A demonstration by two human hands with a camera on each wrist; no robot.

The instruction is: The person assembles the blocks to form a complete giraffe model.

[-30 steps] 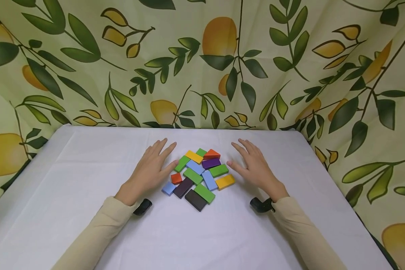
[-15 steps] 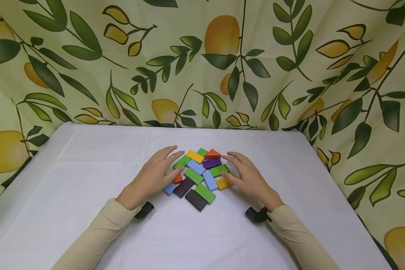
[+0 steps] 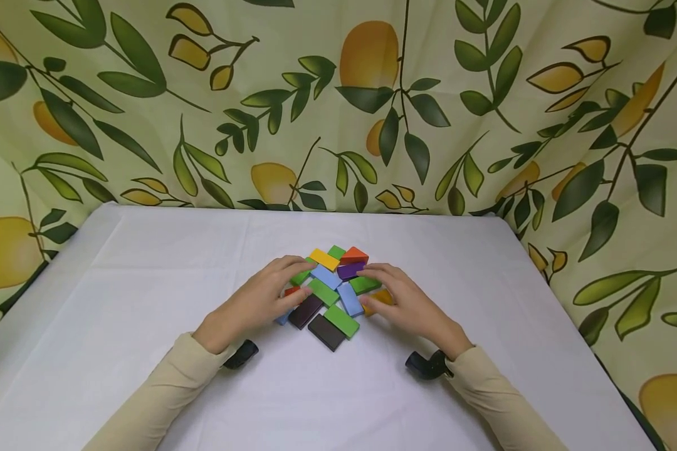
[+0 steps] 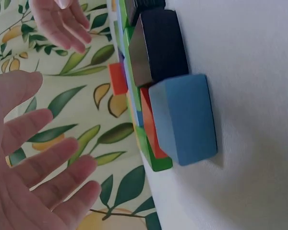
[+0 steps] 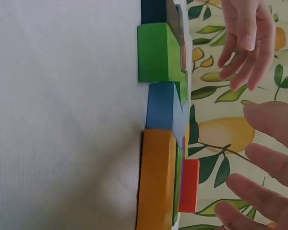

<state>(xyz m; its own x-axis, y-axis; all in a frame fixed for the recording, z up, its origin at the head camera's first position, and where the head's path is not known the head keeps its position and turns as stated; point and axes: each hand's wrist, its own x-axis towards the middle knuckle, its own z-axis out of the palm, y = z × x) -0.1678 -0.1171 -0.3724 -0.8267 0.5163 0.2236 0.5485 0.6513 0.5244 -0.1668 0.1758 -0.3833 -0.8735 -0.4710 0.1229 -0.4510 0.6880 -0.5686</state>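
Note:
Coloured blocks lie in a loose cluster at mid-table: a dark block (image 3: 326, 332), green block (image 3: 341, 321), light blue block (image 3: 350, 299), yellow block (image 3: 324, 259), red triangular block (image 3: 353, 255) and several others. The left hand (image 3: 259, 299) hovers over the cluster's left side, fingers spread and slightly bent. Over the right side is the right hand (image 3: 414, 302), in a similar pose. Both wrist views show a gap between hand and blocks: the left hand (image 4: 43, 163) beside a blue block (image 4: 185, 120), the right hand (image 5: 269, 177) beyond an orange-yellow block (image 5: 156, 182). Neither holds anything.
A white cloth covers the table (image 3: 146, 275). Behind it and along the sides hangs a curtain (image 3: 304, 125) printed with leaves and fruit. A black device (image 3: 241, 354) sits at the left wrist, another (image 3: 425, 365) at the right wrist.
Both hands have moved inward and nearer to the viewer, from the cluster's sides to over its edges, covering part of the outer blocks. The blocks show no clear shift.

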